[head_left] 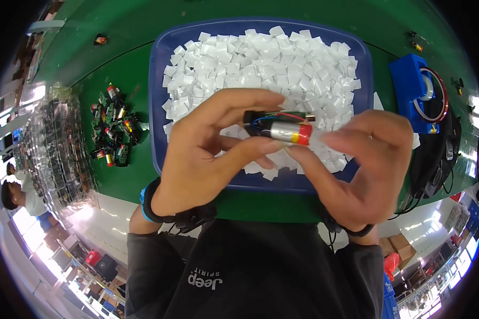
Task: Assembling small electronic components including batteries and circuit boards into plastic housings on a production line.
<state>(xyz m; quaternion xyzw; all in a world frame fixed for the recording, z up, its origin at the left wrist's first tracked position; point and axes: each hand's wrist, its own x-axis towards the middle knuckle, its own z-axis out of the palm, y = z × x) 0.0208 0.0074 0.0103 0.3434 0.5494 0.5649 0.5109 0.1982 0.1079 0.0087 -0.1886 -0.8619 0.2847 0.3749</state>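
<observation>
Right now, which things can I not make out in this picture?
Head view, bottom of the tray: hidden under white pieces.
Head view, far side of the battery: turned away from view.
Head view, right hand: fingers blurred.
Head view, pile of parts at left: overlapping, too small to count.

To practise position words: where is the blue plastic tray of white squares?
In the head view, the blue plastic tray sits upper centre, partly beneath the left hand and right hand, left of the blue plastic tape dispenser.

The dark grey shirt [282,271] at six o'clock has pale letters [205,280]. A black-and-blue wristband [150,201] sits at eight o'clock, a black wristband [360,231] at four.
</observation>
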